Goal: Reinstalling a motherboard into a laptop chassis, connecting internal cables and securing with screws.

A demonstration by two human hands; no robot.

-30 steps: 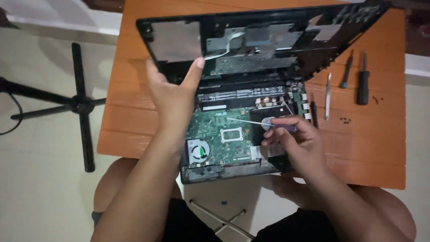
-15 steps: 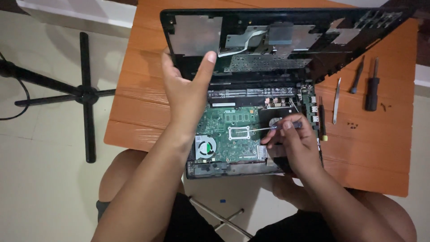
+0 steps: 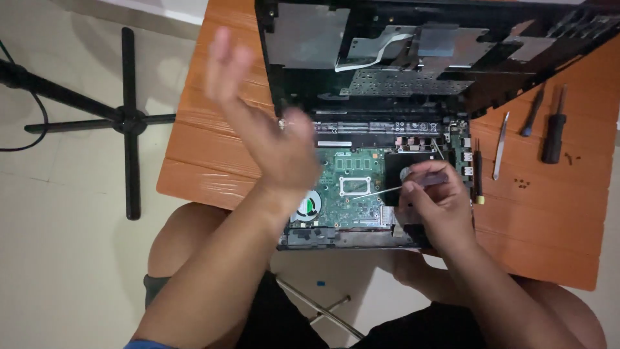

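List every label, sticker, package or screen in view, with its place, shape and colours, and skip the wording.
Long label strip: on the black bar across the opened laptop's upper part, narrow rectangle, black with small pale print.
Small white sticker: just below that strip, above the green circuit board, thin white rectangle.
Packages: none in view.
Screens: none in view.
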